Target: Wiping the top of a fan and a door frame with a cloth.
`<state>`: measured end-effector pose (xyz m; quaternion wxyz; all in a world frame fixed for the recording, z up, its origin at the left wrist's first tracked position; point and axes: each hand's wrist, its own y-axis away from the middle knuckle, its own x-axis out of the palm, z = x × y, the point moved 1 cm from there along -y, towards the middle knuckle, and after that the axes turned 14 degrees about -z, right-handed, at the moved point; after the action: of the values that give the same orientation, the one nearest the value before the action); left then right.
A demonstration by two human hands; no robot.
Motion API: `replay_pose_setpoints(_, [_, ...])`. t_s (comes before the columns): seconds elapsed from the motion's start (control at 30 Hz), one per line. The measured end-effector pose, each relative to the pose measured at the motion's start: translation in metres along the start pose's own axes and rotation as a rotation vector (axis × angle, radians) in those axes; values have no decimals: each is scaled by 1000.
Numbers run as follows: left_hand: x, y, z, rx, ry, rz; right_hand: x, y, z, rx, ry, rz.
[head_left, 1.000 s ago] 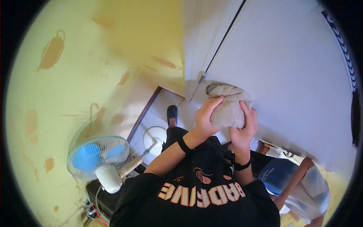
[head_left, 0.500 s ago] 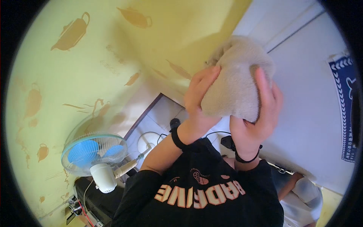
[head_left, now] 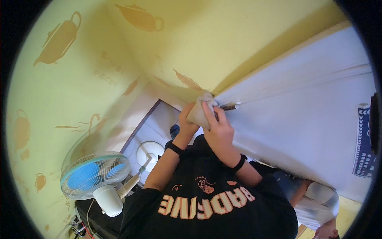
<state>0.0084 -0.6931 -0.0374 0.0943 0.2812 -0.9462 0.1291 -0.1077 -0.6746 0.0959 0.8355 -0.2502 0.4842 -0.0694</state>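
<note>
A beige plush cloth [head_left: 197, 114], bunched up, is held between my two hands at the edge of a white door [head_left: 290, 115]. My left hand [head_left: 187, 124] grips its left side, the fingers partly hidden behind it. My right hand [head_left: 221, 133] presses on it from the right with bent fingers. A metal door handle [head_left: 230, 107] sticks out to the right just beyond the cloth. Whether the cloth wraps around part of the handle I cannot tell.
On the left stands a fan [head_left: 93, 175] with blue blades in a wire cage. A yellow wall [head_left: 223, 36] with teapot pictures rises ahead. A dark blue printed sheet [head_left: 363, 141] hangs on the door. Another person [head_left: 316, 201] is at the lower right.
Both hands have moved down and left with the cloth, from in front of the door to its edge by the handle. The cloth is now more bunched, and the handle shows.
</note>
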Motion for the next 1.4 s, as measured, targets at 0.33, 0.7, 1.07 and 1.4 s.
replay_pose_setpoints(0.33, [2,18,-6,27,-267,-60,-8,3,-16,48,-180,100])
replay_pose_setpoints(0.7, [90,-23,-219,544,-133,-214,-153,-62,8,-184,-519,-304])
replay_pose_setpoints(1.07, [61,25,-108,142,-183,-250,-77,-9,-35,-123,-387,-43])
replay_pose_setpoints(1.4, [13,38,-31,-149,-354,-109,-12,27,-47,106,-263,173])
